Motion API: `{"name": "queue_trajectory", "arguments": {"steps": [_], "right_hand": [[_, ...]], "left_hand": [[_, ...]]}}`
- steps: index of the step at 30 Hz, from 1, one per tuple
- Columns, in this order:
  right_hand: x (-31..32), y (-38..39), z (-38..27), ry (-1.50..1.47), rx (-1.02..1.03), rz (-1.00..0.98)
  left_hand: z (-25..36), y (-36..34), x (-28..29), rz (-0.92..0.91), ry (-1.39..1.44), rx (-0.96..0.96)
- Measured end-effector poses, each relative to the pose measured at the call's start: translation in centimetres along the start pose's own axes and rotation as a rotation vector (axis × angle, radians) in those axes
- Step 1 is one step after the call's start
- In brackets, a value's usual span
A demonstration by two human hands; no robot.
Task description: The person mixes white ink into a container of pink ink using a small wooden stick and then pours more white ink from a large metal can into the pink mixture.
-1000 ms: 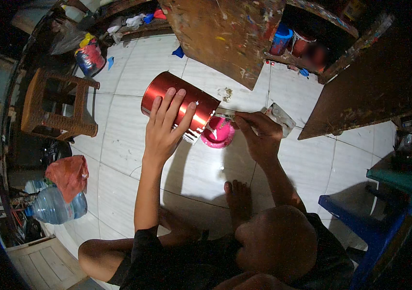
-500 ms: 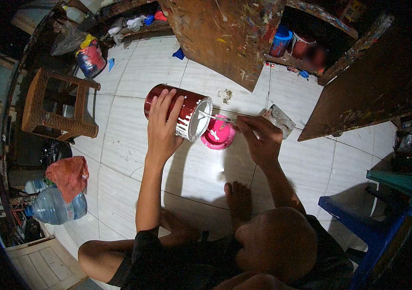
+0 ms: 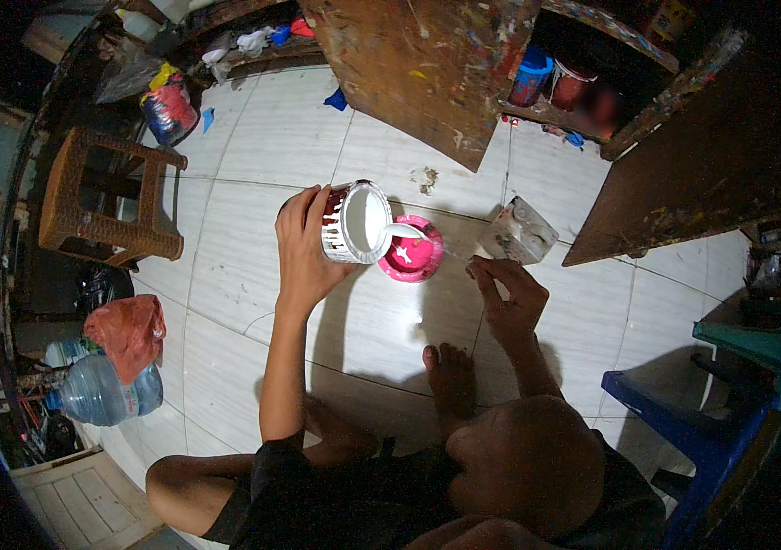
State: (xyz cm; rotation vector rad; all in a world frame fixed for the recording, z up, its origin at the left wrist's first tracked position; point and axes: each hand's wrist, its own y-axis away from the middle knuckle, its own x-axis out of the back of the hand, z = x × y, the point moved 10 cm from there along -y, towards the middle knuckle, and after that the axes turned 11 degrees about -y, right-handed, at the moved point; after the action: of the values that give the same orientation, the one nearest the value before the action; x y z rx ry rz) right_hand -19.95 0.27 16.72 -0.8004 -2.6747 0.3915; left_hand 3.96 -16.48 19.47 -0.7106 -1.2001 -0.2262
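Note:
My left hand (image 3: 302,246) is wrapped round a dark red paint can (image 3: 335,240), its open mouth turned toward me and rightward. White paint (image 3: 367,220) shows inside, and white drips run down the can's side. Between the thumb and fingers of my right hand (image 3: 515,295) is the thin handle of a spoon. The white-coated spoon bowl (image 3: 401,231) is at the can's rim, over a pink dish (image 3: 424,266) on the floor. Some white paint lies in the dish.
A greyish, stained box-shaped container (image 3: 518,231) stands on the tiles right of the dish. A brown stool (image 3: 115,240) and a large water bottle (image 3: 111,394) are at left. Paint-stained boards (image 3: 436,73) stand at the back, and a blue plastic stool (image 3: 729,440) at right.
The can's mouth has turned more toward me. My right hand has moved right and down, drawing the spoon out of the can to its rim.

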Motion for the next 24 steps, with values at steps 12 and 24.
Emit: {"name": "queue_trajectory", "arguments": {"steps": [12,24], "right_hand": [[-0.4,0.9,1.3,-0.017,-0.027,0.014],[0.1,2.3,0.3,0.015,0.022,-0.029]], "left_hand": [[-0.5,0.7,-0.5,0.015,0.028,0.065],[-1.5,1.2,-0.4,0.078,-0.031,0.199]]}}
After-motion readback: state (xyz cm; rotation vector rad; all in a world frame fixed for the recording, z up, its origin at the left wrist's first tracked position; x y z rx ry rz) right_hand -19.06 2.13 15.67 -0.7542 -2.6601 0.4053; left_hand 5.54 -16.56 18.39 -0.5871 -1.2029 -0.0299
